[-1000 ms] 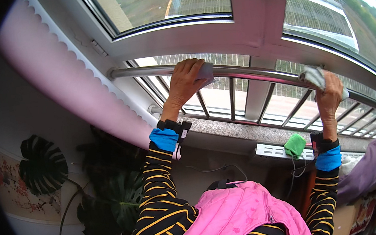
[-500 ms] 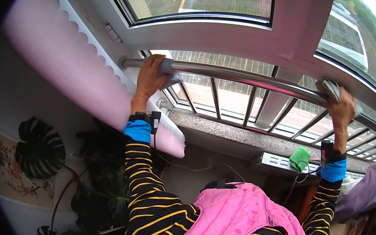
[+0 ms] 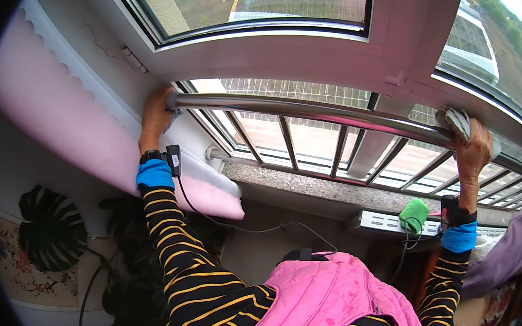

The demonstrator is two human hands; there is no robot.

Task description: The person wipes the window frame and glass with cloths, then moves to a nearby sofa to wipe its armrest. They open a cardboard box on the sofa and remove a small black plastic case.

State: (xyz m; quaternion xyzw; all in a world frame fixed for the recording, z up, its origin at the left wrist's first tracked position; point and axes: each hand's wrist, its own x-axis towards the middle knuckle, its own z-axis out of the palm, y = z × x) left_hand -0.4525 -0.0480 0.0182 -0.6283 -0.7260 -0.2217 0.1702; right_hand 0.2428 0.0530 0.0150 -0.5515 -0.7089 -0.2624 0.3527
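Observation:
A shiny metal rail (image 3: 306, 107) runs along the window with several thin upright bars below it. My left hand (image 3: 156, 115) is closed around the rail's left end, against the wall beside the frame. In it is a grey cloth (image 3: 172, 114), mostly hidden by the fingers. Farther right, my right hand (image 3: 475, 146) grips the rail through a crumpled greyish rag (image 3: 455, 123), which shows above the thumb side. Both fists press cloth to the metal.
Pink curtain (image 3: 75, 113) with a scalloped edge hangs at left near my arm, above a leafy plant (image 3: 55, 218). A green cloth (image 3: 414, 215) lies on a white slotted radiator (image 3: 377, 221). Purple fabric (image 3: 500, 258) sits at right. Below the rail runs a granite sill (image 3: 302, 181).
My left hand has slid leftward along the rail with the cloth, from beside the end fitting to the wall end. My right hand stays at nearly the same spot.

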